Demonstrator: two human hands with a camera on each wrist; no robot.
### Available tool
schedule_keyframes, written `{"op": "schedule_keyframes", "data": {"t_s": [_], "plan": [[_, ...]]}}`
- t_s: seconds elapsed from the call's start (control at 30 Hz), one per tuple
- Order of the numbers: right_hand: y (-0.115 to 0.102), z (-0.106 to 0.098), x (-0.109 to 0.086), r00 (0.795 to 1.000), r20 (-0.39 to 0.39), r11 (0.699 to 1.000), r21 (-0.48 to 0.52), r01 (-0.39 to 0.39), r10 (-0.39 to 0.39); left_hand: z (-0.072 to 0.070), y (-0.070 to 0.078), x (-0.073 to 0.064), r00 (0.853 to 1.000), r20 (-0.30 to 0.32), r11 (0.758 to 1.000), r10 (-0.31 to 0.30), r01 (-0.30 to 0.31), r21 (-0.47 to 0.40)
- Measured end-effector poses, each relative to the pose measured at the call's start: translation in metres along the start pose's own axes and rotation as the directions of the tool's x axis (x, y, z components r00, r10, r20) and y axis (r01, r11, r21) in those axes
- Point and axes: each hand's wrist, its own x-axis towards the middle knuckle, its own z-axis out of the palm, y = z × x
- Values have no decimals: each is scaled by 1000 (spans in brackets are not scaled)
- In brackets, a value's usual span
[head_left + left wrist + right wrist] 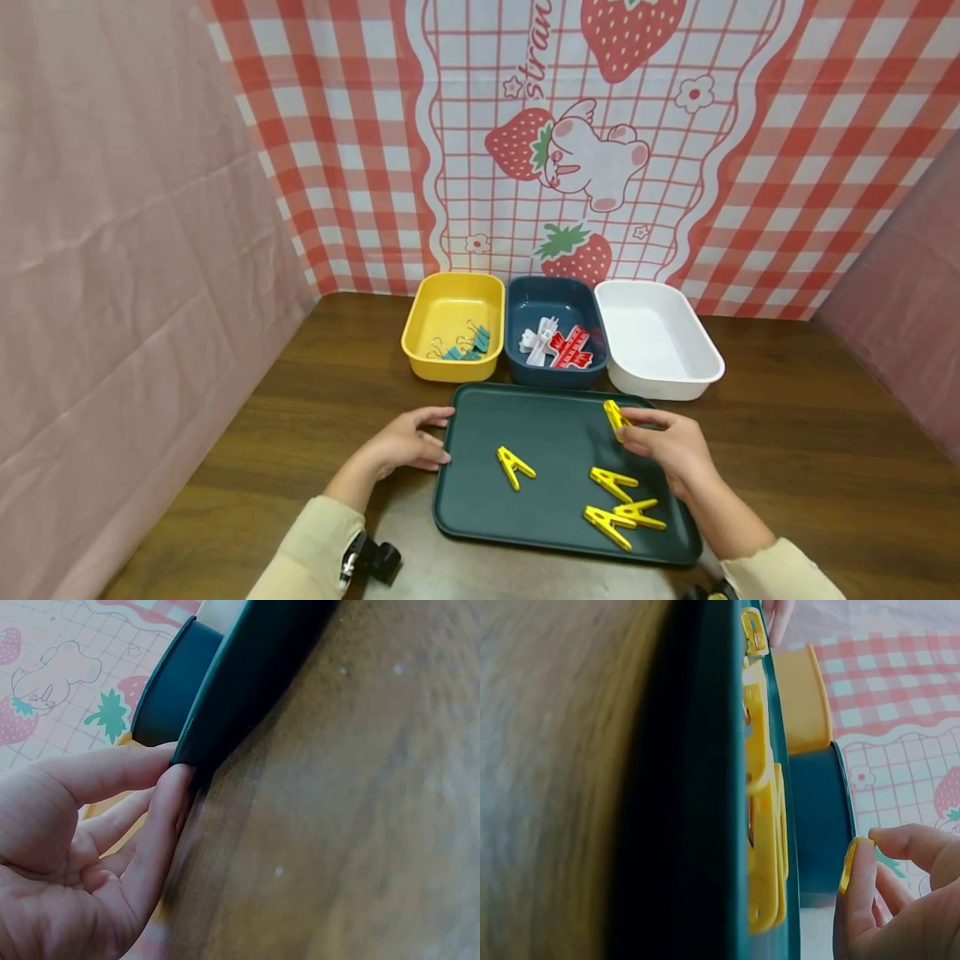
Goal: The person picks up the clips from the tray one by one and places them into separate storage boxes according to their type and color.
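Between thumb and fingers my right hand (pixel 671 442) pinches a yellow clothespin (pixel 614 419), held over the right rear part of the dark green tray (pixel 555 442). In the right wrist view the same clothespin (pixel 848 866) shows at the fingertips, partly hidden by them. A single yellow clothespin (pixel 514 468) lies left of the tray's middle. Three more, among them one clothespin (pixel 612 482) set further back, lie near the front right, two of them overlapping. At the tray's left rim my left hand (pixel 408 439) touches the edge with thumb and fingertips spread along it.
Behind the tray stand a yellow bin (pixel 453 371) with teal binder clips (pixel 480 338), a dark blue bin (pixel 555 377) with white and red clips (pixel 572 346), and a white bin (pixel 660 333). A strawberry-patterned cloth (pixel 375 167) hangs behind them. The table (pixel 300 400) is brown wood.
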Motion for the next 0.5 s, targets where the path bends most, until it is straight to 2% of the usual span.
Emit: {"op": "schedule_keyframes", "data": {"t_s": [0.23,0.4,0.5], "plan": [[-3,-11,2,1000,-15,1000,16,21,-21,-1,-2,0,1000,-5,1000,8,-8,-6],[-6,-19,4,1000,-19,997,69,23,-22,-1,-2,2,1000,-8,1000,8,-8,-9],[-8,-23,5,999,-32,998,53,13,-11,-1,-3,2,1000,-4,1000,4,-4,-9]]}}
